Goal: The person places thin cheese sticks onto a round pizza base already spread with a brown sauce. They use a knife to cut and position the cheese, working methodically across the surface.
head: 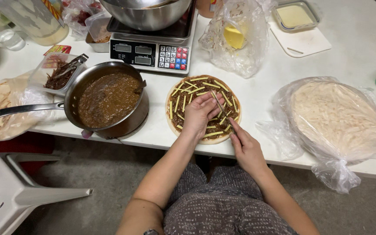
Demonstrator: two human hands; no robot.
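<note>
A round flatbread [203,109] lies on the white counter [362,43] at the centre of the frame, near the counter's front edge. It is spread with brown sauce and strewn with pale yellow cheese sticks [178,103].

The left hand [200,114] rests palm down on the flatbread's middle, fingers loosely curled, with one cheese stick pinched at the fingertips and pointing toward the upper right. The right hand [245,148] is at the flatbread's lower right rim, its fingers pinching another stick that touches the topping.

Just left of the flatbread stands a metal pan [106,101] full of the same brown sauce, its long handle reaching toward the left edge of the frame. Above the pan's left side is a clear tub [57,74] of dark filling with tongs [72,64] lying in it. A bagged flatbread [1,109] lies at the far left.

Above the flatbread, at top centre, is a scale [151,52] with coloured keys, carrying a steel bowl [146,13]. To its right sits a clear bag [236,39] with a yellow cheese block inside, then a white board [301,43] and a tray [294,15] of pale yellow cheese at upper right.

At the right, well apart from the hands, a stack of plain flatbreads in a plastic bag [336,122] hangs slightly over the counter edge. A white chair [9,196] shows at lower left.
</note>
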